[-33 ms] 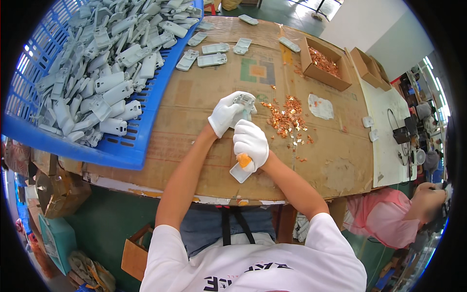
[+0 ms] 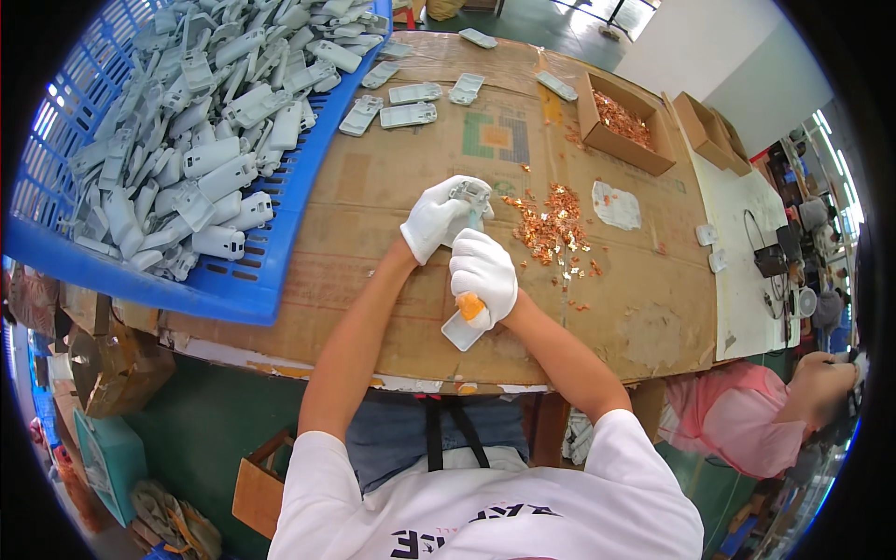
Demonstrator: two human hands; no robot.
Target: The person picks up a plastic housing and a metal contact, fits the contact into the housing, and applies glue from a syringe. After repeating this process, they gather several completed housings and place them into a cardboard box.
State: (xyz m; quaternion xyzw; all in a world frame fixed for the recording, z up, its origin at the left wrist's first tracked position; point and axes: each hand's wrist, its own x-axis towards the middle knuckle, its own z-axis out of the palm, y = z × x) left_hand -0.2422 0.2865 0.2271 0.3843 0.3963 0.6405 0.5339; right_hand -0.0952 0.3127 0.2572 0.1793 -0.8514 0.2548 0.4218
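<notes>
My left hand (image 2: 435, 217), in a white glove, is closed round a pale grey plastic housing (image 2: 473, 194) and tilts it above the table. Just below it, my gloved right hand (image 2: 483, 277) makes a fist round a tool whose orange handle end (image 2: 470, 305) sticks out toward me. The tool's working end is hidden between the hands and the housing. Under the right fist, another flat grey housing (image 2: 461, 333) lies on the cardboard, partly covered. A loose heap of small copper-coloured metal clips (image 2: 551, 222) is spread right of my hands.
A blue plastic crate (image 2: 196, 297) heaped with grey housings (image 2: 210, 154) fills the left. Several housings (image 2: 408, 115) lie at the table's far side. A cardboard box (image 2: 644, 159) of copper clips stands far right, near a white scrap (image 2: 616, 204). A person in pink (image 2: 737, 415) is at the right.
</notes>
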